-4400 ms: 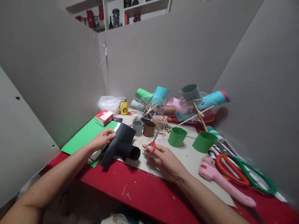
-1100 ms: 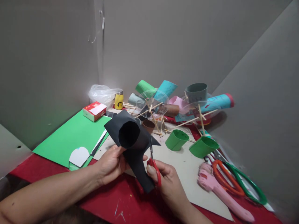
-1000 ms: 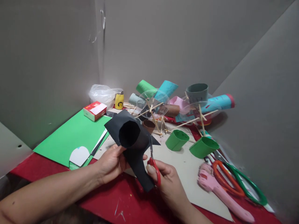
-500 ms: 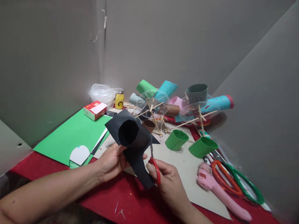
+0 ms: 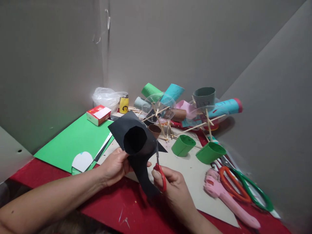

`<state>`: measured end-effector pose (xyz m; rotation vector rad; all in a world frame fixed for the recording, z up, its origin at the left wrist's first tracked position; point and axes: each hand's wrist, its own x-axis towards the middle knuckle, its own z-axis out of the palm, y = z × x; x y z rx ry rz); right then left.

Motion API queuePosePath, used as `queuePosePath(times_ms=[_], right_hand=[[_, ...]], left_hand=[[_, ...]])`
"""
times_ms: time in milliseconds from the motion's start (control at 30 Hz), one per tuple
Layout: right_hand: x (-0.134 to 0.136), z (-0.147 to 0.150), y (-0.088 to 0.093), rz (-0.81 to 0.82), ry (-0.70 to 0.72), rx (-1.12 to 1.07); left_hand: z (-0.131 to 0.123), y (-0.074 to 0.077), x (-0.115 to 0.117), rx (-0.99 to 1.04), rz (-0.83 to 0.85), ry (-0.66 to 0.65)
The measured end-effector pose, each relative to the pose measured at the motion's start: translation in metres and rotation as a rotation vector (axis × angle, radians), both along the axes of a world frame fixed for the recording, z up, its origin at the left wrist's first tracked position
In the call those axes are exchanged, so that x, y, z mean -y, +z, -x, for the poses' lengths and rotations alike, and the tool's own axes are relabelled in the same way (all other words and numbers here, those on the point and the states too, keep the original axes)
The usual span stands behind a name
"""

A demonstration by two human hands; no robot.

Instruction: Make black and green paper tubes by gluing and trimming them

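My left hand (image 5: 115,165) grips a sheet of black paper (image 5: 136,140) rolled into a tube, its open end facing me, lifted above the red table (image 5: 136,211). My right hand (image 5: 173,185) is closed on small red-handled scissors (image 5: 159,169), whose blades point up along the right edge of the black paper. A loose flap of the black paper hangs down between my two hands.
Green paper sheets (image 5: 73,143) with a white cut-out lie at left beside a red and white box (image 5: 98,114). Two green paper cups (image 5: 183,145) stand on a beige board (image 5: 195,175). A pink tool (image 5: 226,198), large scissors (image 5: 243,190), and paper rolls with sticks (image 5: 185,107) lie around; grey panels enclose the table.
Since 4.4 s ago my left hand has lifted the black tube off the table and turned its opening to me, and the scissors have come to its edge. Over the last second, little has moved.
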<state>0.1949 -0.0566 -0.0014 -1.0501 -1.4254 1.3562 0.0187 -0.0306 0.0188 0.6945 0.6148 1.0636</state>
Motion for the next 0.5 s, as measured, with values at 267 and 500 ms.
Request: queuePosePath(times_ms=[267, 500], right_hand=[[0.0009, -0.0021, 0.0018, 0.013, 0.019, -0.01], [0.0001, -0.0055, -0.0041, -0.013, -0.009, 0.037]], left_hand=[[0.0012, -0.0017, -0.0031, -0.069, -0.034, -0.041], [0.0033, -0.0016, -0.0075, -0.094, -0.05, 0.019]])
